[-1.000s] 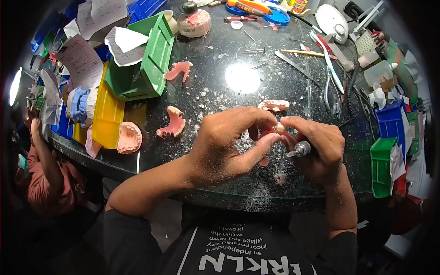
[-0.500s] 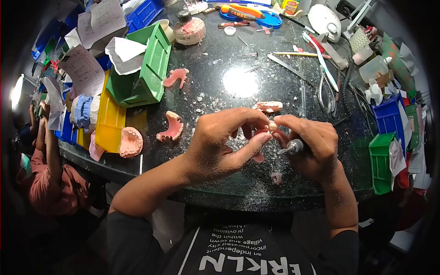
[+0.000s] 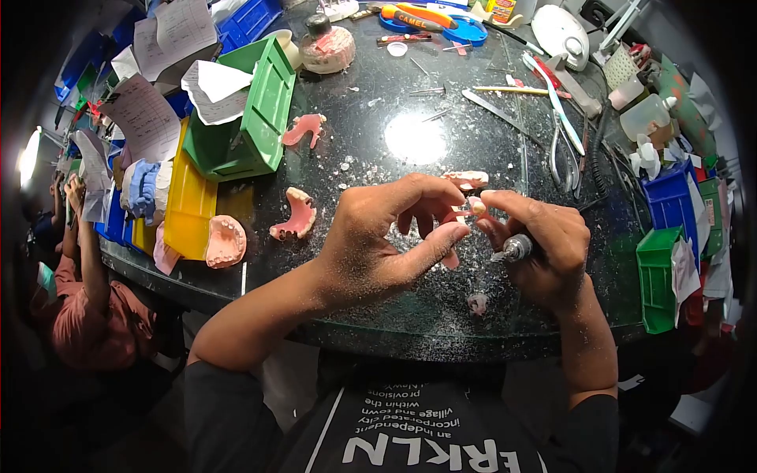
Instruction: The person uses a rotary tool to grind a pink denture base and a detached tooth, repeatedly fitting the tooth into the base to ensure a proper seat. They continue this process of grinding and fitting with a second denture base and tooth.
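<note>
My left hand point(image 3: 378, 236) pinches a small pink denture piece point(image 3: 471, 209), mostly hidden by fingers; my right hand point(image 3: 544, 244) is clamped on a metal handpiece point(image 3: 516, 249), its tip obscured. Both hover over the near black dusty table point(image 3: 410, 134). At the far edge an orange tool point(image 3: 418, 14) reads "CAMEL"; my shirt shows "ERKLN" upside down

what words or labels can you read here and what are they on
"CAMEL": on the orange tool at the table's far edge.
"ERKLN", cut off and upside down, with small lines "an independent", "village and town": on the person's black shirt.
Handwritten paper sheets on the left: too small to read.
Carton at the top: blurred.
</note>
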Demonstrator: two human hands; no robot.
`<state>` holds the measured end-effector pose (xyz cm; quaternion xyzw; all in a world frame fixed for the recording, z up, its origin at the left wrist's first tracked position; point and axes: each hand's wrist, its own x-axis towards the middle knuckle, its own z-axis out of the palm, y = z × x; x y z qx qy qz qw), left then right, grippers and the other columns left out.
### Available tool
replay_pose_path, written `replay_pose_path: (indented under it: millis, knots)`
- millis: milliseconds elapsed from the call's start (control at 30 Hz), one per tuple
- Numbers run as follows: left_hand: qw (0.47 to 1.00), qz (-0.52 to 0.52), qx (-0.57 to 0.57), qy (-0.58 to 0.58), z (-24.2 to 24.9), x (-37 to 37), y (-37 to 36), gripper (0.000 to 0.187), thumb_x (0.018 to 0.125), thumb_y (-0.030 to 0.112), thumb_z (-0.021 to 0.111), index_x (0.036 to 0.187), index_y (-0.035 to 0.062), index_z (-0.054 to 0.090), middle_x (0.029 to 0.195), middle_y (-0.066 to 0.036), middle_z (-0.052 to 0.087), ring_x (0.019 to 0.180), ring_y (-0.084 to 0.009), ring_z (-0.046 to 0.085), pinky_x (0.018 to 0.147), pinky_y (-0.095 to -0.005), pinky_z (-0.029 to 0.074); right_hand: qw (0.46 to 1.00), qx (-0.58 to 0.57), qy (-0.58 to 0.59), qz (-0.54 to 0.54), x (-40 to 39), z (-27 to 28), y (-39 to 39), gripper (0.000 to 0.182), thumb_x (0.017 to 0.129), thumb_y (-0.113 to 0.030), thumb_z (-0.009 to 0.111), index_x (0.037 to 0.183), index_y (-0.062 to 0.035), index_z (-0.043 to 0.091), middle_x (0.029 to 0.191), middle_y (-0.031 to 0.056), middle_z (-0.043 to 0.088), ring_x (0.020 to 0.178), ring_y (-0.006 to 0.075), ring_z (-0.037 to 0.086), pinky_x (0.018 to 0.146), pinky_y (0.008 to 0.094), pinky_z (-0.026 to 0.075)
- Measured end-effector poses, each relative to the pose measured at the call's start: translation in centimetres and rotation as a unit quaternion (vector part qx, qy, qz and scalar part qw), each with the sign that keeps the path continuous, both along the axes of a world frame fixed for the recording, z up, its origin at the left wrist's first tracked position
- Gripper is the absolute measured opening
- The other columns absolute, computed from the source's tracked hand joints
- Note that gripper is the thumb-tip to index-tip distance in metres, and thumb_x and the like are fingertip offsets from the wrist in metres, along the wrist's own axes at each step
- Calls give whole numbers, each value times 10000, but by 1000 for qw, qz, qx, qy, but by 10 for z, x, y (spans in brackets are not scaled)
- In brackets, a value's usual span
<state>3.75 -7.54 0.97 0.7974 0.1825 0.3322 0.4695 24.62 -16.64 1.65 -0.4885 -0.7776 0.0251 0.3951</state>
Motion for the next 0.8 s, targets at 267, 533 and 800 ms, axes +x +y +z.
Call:
replay_pose_path:
  millis: [267,533,800]
  knots:
    - [1000,-5,-5,4,0,0,1,251,846,37,733,1081,19,648,851,-39,730,735,-59,671,628,-196,459,1000,15,12,5,2,-4,2,363,726,2,683,1085,32,646,899,168,722,704,267,726,600,324,563]
    - [1000,-5,-21,6,-1,0,1,224,856,15,723,1064,-5,644,871,-69,720,734,-98,703,619,-193,456,999,43,10,-1,3,-6,2,278,794,-37,782,1051,-6,680,902,136,735,605,149,686,553,260,540]
    - [1000,-20,-13,6,2,-2,4,206,861,-8,712,1053,-23,639,873,-85,707,723,-113,702,643,-209,488,999,47,13,-6,1,-2,2,283,781,-61,802,1032,-7,684,875,130,734,577,148,673,540,260,533]
